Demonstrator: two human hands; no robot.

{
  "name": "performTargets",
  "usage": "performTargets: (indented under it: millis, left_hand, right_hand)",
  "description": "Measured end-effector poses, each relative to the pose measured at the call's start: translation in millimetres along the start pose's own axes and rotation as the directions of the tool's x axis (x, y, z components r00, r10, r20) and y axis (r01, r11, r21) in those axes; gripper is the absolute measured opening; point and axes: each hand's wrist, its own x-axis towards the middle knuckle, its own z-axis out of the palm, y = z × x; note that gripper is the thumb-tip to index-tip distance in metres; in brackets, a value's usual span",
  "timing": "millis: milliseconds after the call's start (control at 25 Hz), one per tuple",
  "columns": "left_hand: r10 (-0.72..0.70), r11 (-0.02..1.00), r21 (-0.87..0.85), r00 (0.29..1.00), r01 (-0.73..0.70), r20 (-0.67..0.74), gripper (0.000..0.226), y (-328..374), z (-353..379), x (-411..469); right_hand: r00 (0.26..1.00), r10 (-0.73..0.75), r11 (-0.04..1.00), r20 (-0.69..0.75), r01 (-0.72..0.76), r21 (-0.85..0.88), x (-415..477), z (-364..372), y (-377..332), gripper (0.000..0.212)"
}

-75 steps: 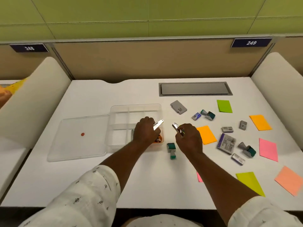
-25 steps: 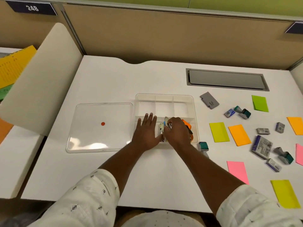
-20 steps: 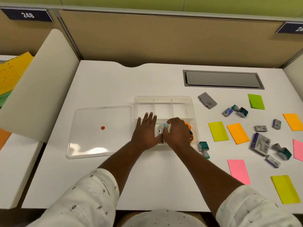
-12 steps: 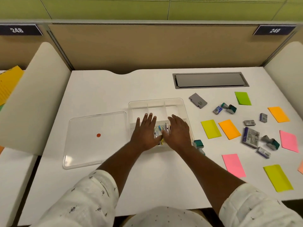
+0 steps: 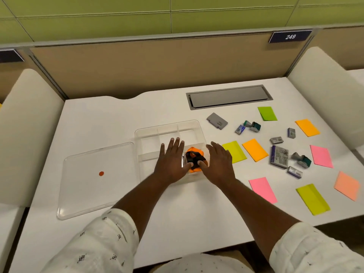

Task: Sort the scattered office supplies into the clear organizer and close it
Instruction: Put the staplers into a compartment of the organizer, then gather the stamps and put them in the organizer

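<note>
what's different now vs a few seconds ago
Three seconds ago each hand gripped a silver metal piece. Both were let go into the front of the clear organizer, where silver metal pieces now lie beside the orange and black item. The left hand and right hand are open and flat, the right one drawn aside to the right. The lid, sticky notes and stamps stayed put.

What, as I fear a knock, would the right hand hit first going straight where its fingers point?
Probably the right wall of the clear organizer; the right hand points forward, slightly left, toward it. Hand height over the rim is unclear.
</note>
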Motion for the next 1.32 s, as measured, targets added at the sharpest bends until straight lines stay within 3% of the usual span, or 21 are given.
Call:
performTargets:
  millis: [560,1320]
  left_hand:
    - [-0.001,1.000,0.022,1.000,0.001,0.002,0.086,124,13,78]
    - [-0.056,0.997,-0.046,0.996,0.059,0.071,0.074,191,63,135]
  right_hand:
    - [1.000,0.015,1.000,0.008,-0.015,0.021,37,-49,124,0.068]
    - [0.998,0.024,0.996,0.056,-0.029,0.090,89,-44,234,0.064]
